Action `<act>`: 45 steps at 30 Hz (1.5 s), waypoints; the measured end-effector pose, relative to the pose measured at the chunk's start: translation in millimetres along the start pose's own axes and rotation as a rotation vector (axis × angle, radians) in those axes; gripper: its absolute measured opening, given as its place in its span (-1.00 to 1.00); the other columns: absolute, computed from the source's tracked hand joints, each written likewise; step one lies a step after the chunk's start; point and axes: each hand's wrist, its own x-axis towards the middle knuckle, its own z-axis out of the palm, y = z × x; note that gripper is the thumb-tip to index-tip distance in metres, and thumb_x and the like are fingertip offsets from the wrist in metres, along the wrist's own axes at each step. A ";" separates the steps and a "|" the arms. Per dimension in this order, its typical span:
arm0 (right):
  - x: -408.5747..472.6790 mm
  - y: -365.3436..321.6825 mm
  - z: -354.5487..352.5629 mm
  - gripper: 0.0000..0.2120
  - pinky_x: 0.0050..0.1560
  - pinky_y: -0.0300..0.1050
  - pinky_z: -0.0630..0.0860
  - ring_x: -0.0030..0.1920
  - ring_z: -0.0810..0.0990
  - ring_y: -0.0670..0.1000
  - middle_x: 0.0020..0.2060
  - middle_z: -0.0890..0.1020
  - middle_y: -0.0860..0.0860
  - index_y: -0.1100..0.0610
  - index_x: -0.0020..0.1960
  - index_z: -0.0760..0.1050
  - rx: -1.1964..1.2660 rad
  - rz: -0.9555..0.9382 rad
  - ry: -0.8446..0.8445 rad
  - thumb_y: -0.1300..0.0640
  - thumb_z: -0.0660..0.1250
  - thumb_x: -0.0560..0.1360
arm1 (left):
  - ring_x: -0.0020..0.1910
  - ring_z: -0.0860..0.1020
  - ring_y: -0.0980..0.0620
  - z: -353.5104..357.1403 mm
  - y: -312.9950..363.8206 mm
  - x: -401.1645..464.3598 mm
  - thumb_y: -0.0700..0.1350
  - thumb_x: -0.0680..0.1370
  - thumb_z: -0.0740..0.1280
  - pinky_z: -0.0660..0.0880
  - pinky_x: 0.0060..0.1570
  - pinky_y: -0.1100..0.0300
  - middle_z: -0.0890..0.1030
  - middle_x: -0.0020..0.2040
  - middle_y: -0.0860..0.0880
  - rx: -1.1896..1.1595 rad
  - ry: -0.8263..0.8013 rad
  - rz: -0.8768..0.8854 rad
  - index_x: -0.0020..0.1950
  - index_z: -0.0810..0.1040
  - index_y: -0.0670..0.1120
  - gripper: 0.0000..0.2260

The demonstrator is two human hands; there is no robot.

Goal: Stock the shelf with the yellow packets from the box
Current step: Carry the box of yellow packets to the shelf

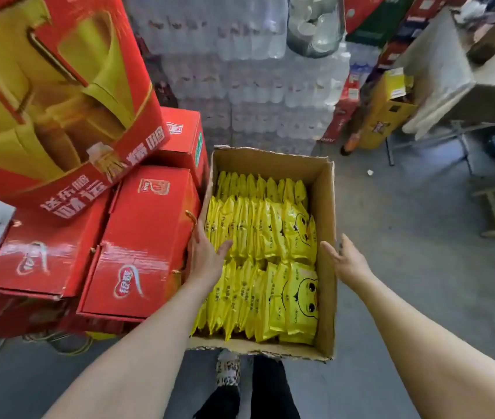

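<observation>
A: Cardboard box [321, 189] centre frame, on the floor, top open. Yellow packets [258, 237] stand on edge in three rows inside.

B: Hands?

A: Left hand [205, 255] at the box's left wall, fingers straight, thumb over the packets. Right hand [347, 261] at the right wall, fingers relaxed, gripping nothing. Red cartons [137, 237] touch the box, left.

Box [321, 189] sits on the floor [421, 267] in front of the person, packets [258, 234] standing on edge inside it in three rows front to back. Stacked cartons [137, 237] just left of the box, wrapped bottle packs [255, 86] piled behind it, table [451, 71] far right. Left hand [205, 255] at the box's left wall, right hand [347, 260] at its right wall.
</observation>
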 end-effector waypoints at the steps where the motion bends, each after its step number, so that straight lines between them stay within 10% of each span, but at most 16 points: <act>1: 4.9 1.6 1.5 -0.31 0.42 0.02 0.27 0.47 0.31 0.16 0.50 0.32 0.12 0.18 0.56 0.12 0.038 0.007 -0.015 -0.18 0.19 0.60 | 0.55 0.06 -0.07 4.8 0.2 -2.0 0.12 0.54 0.33 0.07 0.51 0.01 0.06 0.59 -0.10 -0.002 0.003 -0.015 0.59 -0.08 -0.08 -0.20; 7: 27.0 17.9 9.0 -0.44 0.37 0.07 0.37 0.42 0.40 0.10 0.42 0.45 -0.07 -0.20 0.56 0.11 0.170 0.024 -0.102 -0.18 0.19 0.60 | 0.57 -0.08 0.04 17.1 -2.4 -8.1 0.30 0.49 0.24 -0.05 0.52 0.10 -0.11 0.60 -0.01 0.072 0.004 -0.055 0.59 -0.18 -0.05 -0.11; 27: 87.2 25.9 -31.4 -0.64 0.10 0.00 0.55 0.10 0.57 0.06 -0.01 0.59 -0.11 -0.19 0.40 0.39 -0.070 -0.086 -0.126 -0.07 0.24 0.62 | 0.44 0.32 -0.18 19.0 -0.6 -1.0 0.22 0.58 0.16 0.26 0.37 -0.04 0.35 0.48 -0.14 0.085 -0.043 -0.362 0.54 0.21 -0.12 -0.37; 45: 79.9 20.3 -3.1 -0.55 0.25 0.10 0.43 0.28 0.50 0.20 0.26 0.58 0.03 -0.22 0.52 0.22 0.059 0.038 -0.029 -0.11 0.15 0.64 | -0.01 0.50 -0.02 32.2 -18.9 0.1 0.13 0.64 0.13 0.34 -0.03 0.18 0.60 0.20 -0.09 -0.018 0.049 -0.413 0.44 0.42 0.00 -0.58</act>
